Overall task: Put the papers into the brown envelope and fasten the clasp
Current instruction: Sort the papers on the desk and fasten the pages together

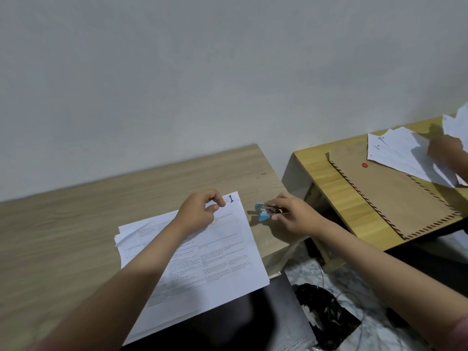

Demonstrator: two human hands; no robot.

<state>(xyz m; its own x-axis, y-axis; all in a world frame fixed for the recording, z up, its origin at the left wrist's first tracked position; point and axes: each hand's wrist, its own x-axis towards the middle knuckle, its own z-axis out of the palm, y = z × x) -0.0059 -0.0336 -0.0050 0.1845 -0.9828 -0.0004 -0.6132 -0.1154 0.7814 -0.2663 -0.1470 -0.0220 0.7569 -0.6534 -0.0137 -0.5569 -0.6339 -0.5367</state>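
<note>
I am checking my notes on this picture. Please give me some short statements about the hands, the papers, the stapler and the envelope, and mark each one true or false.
1. The right hand holds the blue stapler. True.
2. The left hand rests on the papers. True.
3. The envelope lies on the same table as the stapler. False: it lies on the other, yellower table to the right.
4. The top sheet is marked with a "1" at its corner. True.
5. The papers under the left hand are already in the envelope. False: they lie on the nearer table, outside it.
6. The stapler is red. False: it is blue.
</note>
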